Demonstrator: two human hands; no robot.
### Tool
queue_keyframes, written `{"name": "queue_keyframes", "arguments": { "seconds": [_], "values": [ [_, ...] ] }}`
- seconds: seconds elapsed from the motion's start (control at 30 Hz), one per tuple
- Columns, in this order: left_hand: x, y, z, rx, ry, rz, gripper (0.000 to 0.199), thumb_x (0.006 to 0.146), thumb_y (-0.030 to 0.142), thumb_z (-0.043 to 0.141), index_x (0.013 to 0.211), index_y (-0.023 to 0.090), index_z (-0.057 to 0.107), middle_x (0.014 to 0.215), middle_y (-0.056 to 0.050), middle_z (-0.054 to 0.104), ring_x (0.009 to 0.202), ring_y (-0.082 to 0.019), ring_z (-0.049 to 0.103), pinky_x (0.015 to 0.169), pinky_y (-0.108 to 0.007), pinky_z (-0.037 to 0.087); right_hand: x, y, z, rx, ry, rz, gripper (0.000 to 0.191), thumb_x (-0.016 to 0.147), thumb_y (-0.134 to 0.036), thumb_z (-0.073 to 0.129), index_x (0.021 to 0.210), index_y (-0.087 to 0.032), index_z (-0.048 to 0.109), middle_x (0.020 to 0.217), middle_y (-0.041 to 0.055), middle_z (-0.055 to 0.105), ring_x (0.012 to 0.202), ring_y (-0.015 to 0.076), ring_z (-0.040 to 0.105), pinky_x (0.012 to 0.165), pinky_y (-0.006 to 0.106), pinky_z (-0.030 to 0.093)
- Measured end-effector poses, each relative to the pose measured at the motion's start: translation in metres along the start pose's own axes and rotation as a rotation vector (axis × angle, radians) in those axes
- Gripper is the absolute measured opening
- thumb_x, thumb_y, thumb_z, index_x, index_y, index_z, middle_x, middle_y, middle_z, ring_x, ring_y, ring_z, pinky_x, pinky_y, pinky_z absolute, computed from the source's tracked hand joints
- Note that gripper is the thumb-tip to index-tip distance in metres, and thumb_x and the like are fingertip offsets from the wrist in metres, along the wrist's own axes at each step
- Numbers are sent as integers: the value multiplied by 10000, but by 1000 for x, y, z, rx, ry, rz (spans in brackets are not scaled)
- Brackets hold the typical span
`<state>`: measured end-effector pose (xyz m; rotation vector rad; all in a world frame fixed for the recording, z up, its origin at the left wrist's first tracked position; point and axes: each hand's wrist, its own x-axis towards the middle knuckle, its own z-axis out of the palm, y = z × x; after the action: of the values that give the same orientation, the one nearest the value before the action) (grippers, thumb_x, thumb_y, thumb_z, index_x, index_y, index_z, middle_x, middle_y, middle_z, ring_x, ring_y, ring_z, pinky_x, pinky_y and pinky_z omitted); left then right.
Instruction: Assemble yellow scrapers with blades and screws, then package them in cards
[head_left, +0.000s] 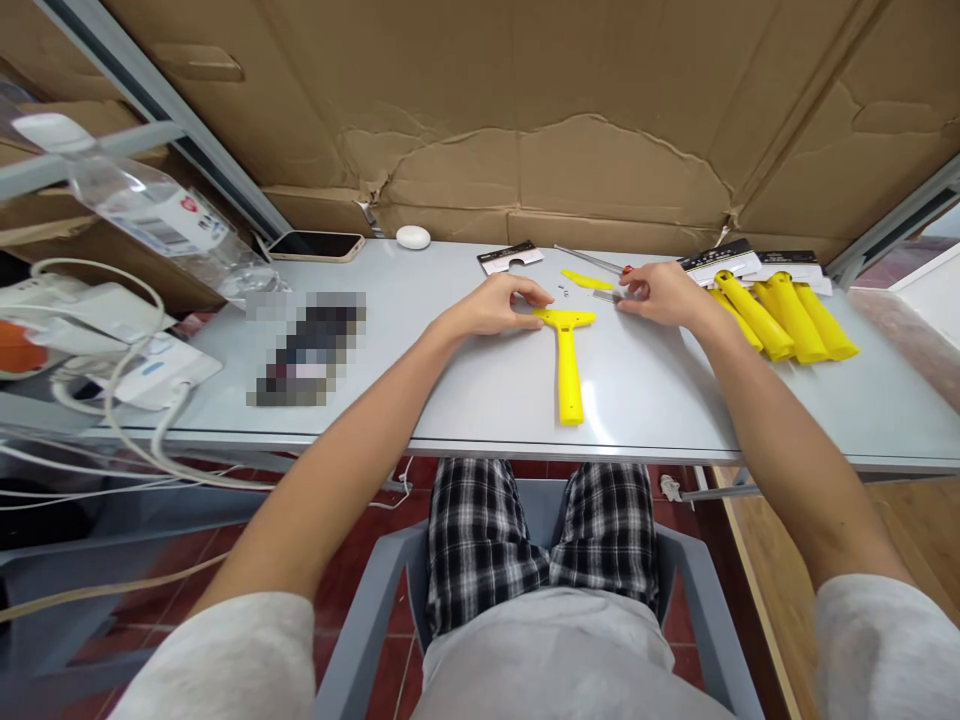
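A yellow T-shaped scraper handle (570,375) lies on the grey table with its crossbar away from me. My left hand (506,304) touches the left end of the crossbar between thumb and fingers. To the right of the crossbar, my right hand (656,296) pinches a small grey metallic piece (604,296), too small to make out well. Beyond the crossbar lie a yellow strip (586,280) and tiny screws (564,291). A thin screwdriver (589,258) with a red end rests behind them, partly hidden by my right hand.
Several yellow handles (808,318) with black-and-white cards lie at the right. Another card (510,258), a white oval object (413,237) and a phone (316,246) sit at the back. Left are a plastic bottle (169,215), a pixelated item (311,350) and white cables (112,370).
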<state>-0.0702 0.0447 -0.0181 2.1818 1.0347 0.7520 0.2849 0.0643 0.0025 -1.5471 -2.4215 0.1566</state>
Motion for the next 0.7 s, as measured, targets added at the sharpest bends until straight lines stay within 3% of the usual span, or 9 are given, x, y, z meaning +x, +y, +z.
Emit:
{"name": "queue_keyframes", "arguments": {
  "seconds": [0.13,0.33,0.7],
  "values": [
    [0,-1,-2,-5,23,-21,371,785,312,922,1147,236,901,1271,-96,862,1163,-279,775,1065,-431,615,-3,8,-4,67,-40,47,468,905,-387,857,1326,-183,861,1083,108,868,995,314,810,1058,506,635],
    [1,-7,-3,13,21,7,375,822,305,850,1183,213,894,1254,-107,869,1152,-289,794,1035,-433,618,-4,-2,-2,150,-53,39,417,889,-189,806,1304,-173,848,1065,88,876,993,288,830,1096,475,642],
    [0,-3,-2,22,20,-17,364,801,294,864,1157,226,893,1227,-95,873,1146,-275,790,1050,-429,622,-4,-9,7,160,-6,2,431,900,-177,717,1309,-173,852,1075,95,879,998,294,819,1070,472,636]
  ]
}}
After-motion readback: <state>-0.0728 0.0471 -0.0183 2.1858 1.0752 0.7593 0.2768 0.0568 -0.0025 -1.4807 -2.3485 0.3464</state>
